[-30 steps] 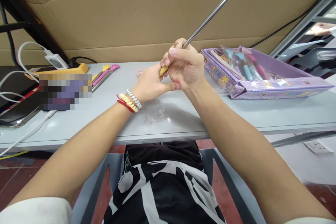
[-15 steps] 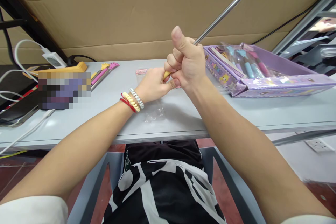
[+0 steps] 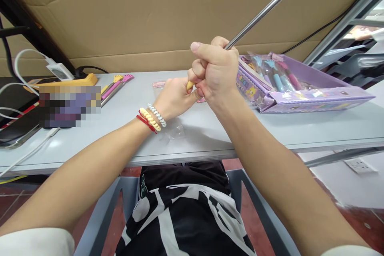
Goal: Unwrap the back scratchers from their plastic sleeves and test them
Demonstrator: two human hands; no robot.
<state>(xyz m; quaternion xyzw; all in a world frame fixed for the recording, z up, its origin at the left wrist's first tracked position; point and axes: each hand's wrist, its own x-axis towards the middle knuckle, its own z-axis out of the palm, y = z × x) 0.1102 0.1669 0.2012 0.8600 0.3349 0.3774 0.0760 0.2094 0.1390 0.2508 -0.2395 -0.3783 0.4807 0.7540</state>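
Note:
My right hand (image 3: 220, 70) is closed around a telescopic back scratcher with a long extended metal rod (image 3: 267, 10). The rod slants up to the right, and its yellow far end is mostly cut off by the frame's top. From the near side of the fist pokes a yellow tip (image 3: 189, 85). My left hand (image 3: 175, 96), with bracelets at the wrist, is closed on that yellow end, touching the right fist. Under the left hand lies a clear plastic wrapper (image 3: 172, 131) with a pink label strip (image 3: 158, 84).
To the right stands an open purple box (image 3: 315, 102) with wrapped, hand-shaped scratchers. Pink and yellow scratchers (image 3: 115, 86) lie on the desk (image 3: 264, 128) at left, beside a yellow power strip (image 3: 78, 81), white cables and a phone (image 3: 21, 128). Cardboard (image 3: 150, 20) backs the desk.
My right thumb has tipped down from pointing up to lying leftward over the fist. The rod's far end has moved slightly up and right. Both hands keep their hold.

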